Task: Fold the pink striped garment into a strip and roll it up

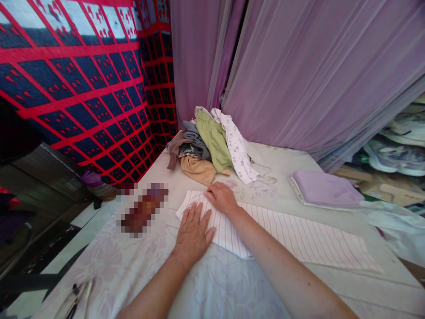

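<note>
A white garment with pink stripes (305,228), which looks like a pair of trousers folded lengthwise, lies stretched across the table from the middle to the right. My left hand (194,232) rests flat on its left end, fingers spread. Close by, my right hand (222,198) lies on the garment's far edge with its fingers slightly bent and its thumb hidden. Neither hand is seen lifting the fabric. Beyond my hands sits a heap of crumpled clothes, with a green garment (212,139), a white patterned one (236,148) and a tan one (197,169).
A folded lilac cloth (327,188) lies at the right on the pale flowered tablecloth (102,266). A blurred-out reddish item (144,210) is at the left. Purple curtains (279,79) hang behind, and shoes (392,155) stand on a rack at the far right.
</note>
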A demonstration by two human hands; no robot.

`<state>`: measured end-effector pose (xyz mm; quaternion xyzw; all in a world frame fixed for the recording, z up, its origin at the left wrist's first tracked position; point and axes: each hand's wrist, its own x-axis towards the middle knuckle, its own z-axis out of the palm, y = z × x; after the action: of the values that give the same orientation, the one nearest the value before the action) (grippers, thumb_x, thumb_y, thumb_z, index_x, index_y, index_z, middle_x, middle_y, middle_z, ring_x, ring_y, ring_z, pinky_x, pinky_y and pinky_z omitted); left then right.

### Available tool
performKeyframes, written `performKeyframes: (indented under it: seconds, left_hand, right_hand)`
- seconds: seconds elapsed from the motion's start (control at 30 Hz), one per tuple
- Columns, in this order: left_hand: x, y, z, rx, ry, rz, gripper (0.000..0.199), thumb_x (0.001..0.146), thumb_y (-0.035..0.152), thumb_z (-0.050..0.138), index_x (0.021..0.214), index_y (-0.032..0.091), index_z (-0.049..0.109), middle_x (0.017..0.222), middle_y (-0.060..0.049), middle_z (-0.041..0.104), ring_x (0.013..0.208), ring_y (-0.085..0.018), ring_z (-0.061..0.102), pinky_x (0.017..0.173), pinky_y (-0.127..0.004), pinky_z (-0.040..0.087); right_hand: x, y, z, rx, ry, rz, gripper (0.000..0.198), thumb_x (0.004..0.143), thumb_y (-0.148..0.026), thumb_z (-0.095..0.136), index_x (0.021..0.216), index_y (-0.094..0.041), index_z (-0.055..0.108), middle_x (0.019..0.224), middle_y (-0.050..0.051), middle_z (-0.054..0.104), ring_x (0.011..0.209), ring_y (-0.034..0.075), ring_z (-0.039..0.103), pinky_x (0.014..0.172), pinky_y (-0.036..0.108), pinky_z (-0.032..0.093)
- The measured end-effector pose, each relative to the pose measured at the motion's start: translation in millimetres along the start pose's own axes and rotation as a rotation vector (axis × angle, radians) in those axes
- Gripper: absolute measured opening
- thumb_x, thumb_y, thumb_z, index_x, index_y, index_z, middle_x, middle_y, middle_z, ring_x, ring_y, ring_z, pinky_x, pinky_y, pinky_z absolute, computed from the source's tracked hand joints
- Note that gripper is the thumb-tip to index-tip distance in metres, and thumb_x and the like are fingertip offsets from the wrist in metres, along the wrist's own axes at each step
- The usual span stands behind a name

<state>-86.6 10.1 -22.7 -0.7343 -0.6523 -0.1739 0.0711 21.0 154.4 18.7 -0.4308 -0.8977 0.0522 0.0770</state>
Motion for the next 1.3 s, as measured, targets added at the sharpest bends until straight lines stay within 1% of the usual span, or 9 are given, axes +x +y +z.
performKeyframes:
  seconds: [0.13, 0.27, 0.33, 0.43, 0.53, 0.73, 0.83, 1.07, 1.3]
  left_hand:
    - [-1, 1, 0, -0.011, 0.017, -0.001, 0.048, 0.091, 0.048, 0.047, 0.128, 0.020, 0.058, 0.141, -0.015, 0.049, 0.134, -0.034, 0.040, 0.109, -0.051, 0.033]
    - [-1, 1, 1, -0.016, 0.019, -0.002, 0.047, 0.091, 0.048, 0.047, 0.128, 0.021, 0.057, 0.141, -0.015, 0.049, 0.135, -0.033, 0.038, 0.109, -0.051, 0.032]
    - [-1, 1, 1, -0.012, 0.011, -0.003, 0.047, 0.091, 0.048, 0.047, 0.129, 0.021, 0.057, 0.142, -0.014, 0.049, 0.135, -0.033, 0.038, 0.109, -0.051, 0.032]
    - [-1, 1, 0, 0.002, -0.005, -0.005, 0.048, 0.091, 0.047, 0.048, 0.129, 0.021, 0.056, 0.143, -0.015, 0.048, 0.136, -0.032, 0.037, 0.110, -0.051, 0.031]
    - [-1, 1, 0, 0.018, -0.024, -0.004, 0.049, 0.091, 0.047, 0.048, 0.131, 0.021, 0.055, 0.143, -0.014, 0.047, 0.136, -0.032, 0.036, 0.111, -0.050, 0.029]
    - [0, 1, -1, 0.011, -0.019, -0.003, 0.049, 0.091, 0.049, 0.046, 0.130, 0.021, 0.056, 0.142, -0.015, 0.048, 0.136, -0.033, 0.037, 0.110, -0.050, 0.030]
    - [1, 0, -1, -0.006, -0.014, -0.003, 0.052, 0.091, 0.052, 0.045, 0.129, 0.020, 0.057, 0.142, -0.015, 0.049, 0.135, -0.034, 0.038, 0.110, -0.051, 0.029]
    - [1, -1, -1, -0.008, -0.033, 0.002, 0.052, 0.089, 0.053, 0.047, 0.129, 0.020, 0.057, 0.143, -0.015, 0.048, 0.134, -0.033, 0.039, 0.109, -0.051, 0.029]
    - [2, -3, -4, 0.029, -0.037, 0.026, 0.049, 0.090, 0.047, 0.048, 0.129, 0.020, 0.057, 0.142, -0.015, 0.048, 0.133, -0.033, 0.040, 0.109, -0.051, 0.030]
  right_hand:
    - [6, -7, -7, -0.004, -0.083, 0.029, 0.036, 0.091, -0.051, 0.049, 0.092, -0.019, 0.067, 0.101, 0.009, 0.067, 0.096, 0.020, 0.061, 0.080, 0.028, 0.042]
    - [14, -10, -11, 0.069, -0.170, 0.160, 0.043, 0.091, -0.057, 0.043, 0.106, -0.022, 0.062, 0.098, 0.008, 0.071, 0.090, 0.021, 0.065, 0.073, 0.029, 0.044]
    - [16, -9, -12, 0.058, -0.190, 0.201, 0.046, 0.093, -0.059, 0.037, 0.108, -0.023, 0.062, 0.097, 0.008, 0.072, 0.091, 0.022, 0.066, 0.073, 0.030, 0.044]
    - [14, -9, -7, -0.014, -0.146, 0.161, 0.045, 0.095, -0.055, 0.033, 0.100, -0.023, 0.065, 0.097, 0.009, 0.072, 0.093, 0.023, 0.067, 0.074, 0.030, 0.045]
    - [12, -11, 0, -0.073, -0.071, 0.136, 0.041, 0.097, -0.050, 0.034, 0.101, -0.022, 0.064, 0.098, 0.008, 0.072, 0.091, 0.021, 0.067, 0.074, 0.029, 0.045]
    - [14, -14, 1, -0.103, -0.103, 0.120, 0.042, 0.097, -0.050, 0.033, 0.103, -0.022, 0.064, 0.099, 0.009, 0.073, 0.092, 0.021, 0.068, 0.074, 0.028, 0.046]
    - [4, -4, -7, -0.093, -0.112, 0.127, 0.045, 0.098, -0.050, 0.028, 0.104, -0.023, 0.064, 0.099, 0.009, 0.073, 0.092, 0.020, 0.068, 0.074, 0.028, 0.046]
    - [-44, 50, -10, -0.160, -0.123, 0.187, 0.040, 0.098, -0.046, 0.034, 0.095, -0.022, 0.067, 0.096, 0.007, 0.073, 0.089, 0.019, 0.067, 0.073, 0.026, 0.045]
    - [-46, 56, -15, -0.116, -0.100, 0.242, 0.046, 0.099, -0.048, 0.031, 0.092, -0.022, 0.068, 0.092, 0.006, 0.073, 0.086, 0.019, 0.068, 0.070, 0.026, 0.043]
